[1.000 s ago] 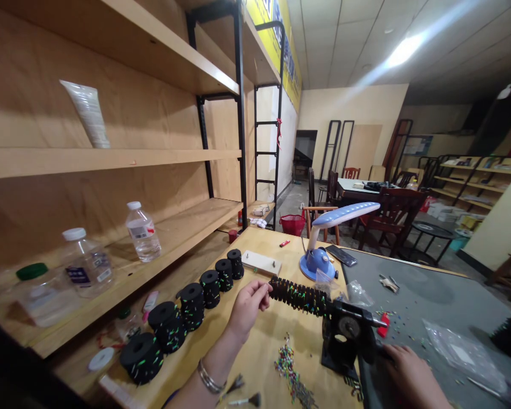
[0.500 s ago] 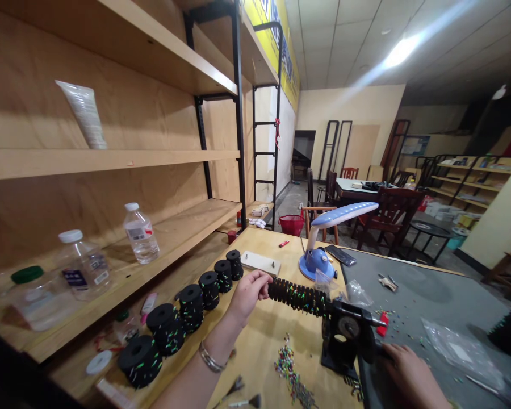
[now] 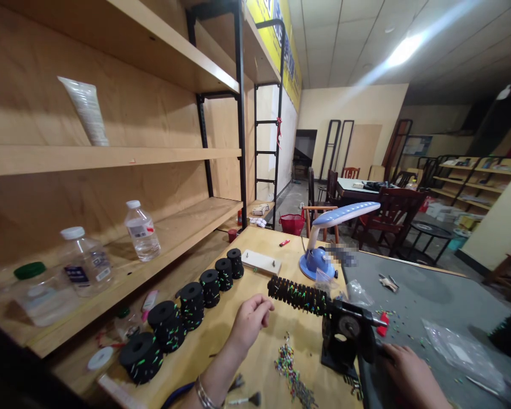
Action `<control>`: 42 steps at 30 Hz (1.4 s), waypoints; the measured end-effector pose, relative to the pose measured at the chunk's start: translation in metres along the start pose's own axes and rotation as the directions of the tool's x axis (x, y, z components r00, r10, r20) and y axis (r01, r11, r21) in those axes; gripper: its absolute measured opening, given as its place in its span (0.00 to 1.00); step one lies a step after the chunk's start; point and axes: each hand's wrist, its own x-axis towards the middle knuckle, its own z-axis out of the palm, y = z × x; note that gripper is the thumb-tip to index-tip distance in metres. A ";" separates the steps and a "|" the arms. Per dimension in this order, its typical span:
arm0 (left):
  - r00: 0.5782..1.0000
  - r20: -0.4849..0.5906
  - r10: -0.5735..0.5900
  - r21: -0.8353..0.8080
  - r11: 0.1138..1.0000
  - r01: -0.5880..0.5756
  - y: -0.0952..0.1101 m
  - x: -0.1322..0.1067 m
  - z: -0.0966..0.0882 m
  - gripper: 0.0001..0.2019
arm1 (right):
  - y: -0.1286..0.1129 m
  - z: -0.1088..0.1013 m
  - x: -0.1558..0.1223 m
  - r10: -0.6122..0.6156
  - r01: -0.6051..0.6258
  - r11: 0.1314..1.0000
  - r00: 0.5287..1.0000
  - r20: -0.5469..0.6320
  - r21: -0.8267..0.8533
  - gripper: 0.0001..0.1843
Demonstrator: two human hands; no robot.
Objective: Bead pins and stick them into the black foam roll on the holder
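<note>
A black hand-cranked machine (image 3: 347, 332) stands on the wooden table, holding a black ridged roller (image 3: 300, 296) flecked with green and other colours. My left hand (image 3: 251, 321) is just below the roller's free end, apart from it, with fingers curled into a pinch. Whatever lies between those fingertips, if anything, is too small to make out. My right hand (image 3: 411, 372) is at the machine's right side, fingers wrapped round its dark handle, which is mostly hidden. Below the roller lies a pile of small multicoloured pieces (image 3: 287, 363).
Black flecked spools (image 3: 141, 358) stand in a row along the table's left side. A blue lamp (image 3: 317, 264) and a white plate with two pegs (image 3: 262, 261) are behind the roller. Brushes (image 3: 249, 399) lie in front. Bottles (image 3: 142, 233) stand on the left shelf.
My left hand has moved down and toward me, away from the roller's free end, which it was touching before. The right hand stays at the machine's handle.
</note>
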 end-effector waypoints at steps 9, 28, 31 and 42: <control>0.999 0.015 -0.048 -0.052 0.997 0.049 -0.024 -0.007 0.007 0.15 | 0.002 0.004 0.000 0.000 0.000 1.000 1.000 -0.024 0.014 0.20; 0.981 -0.121 -0.151 -0.206 0.971 0.124 -0.082 -0.012 0.026 0.24 | 0.010 0.012 -0.003 -0.044 0.044 0.999 0.996 -0.078 -0.003 0.17; 0.982 -0.118 -0.146 -0.214 0.970 0.119 -0.087 -0.013 0.025 0.24 | 0.009 0.011 -0.005 -0.068 0.067 0.998 0.993 -0.099 -0.008 0.17; 0.987 -0.069 -0.148 -0.238 0.963 0.127 -0.075 -0.003 0.025 0.21 | 0.012 0.003 -0.023 -0.225 0.213 0.974 0.956 -0.187 -0.079 0.16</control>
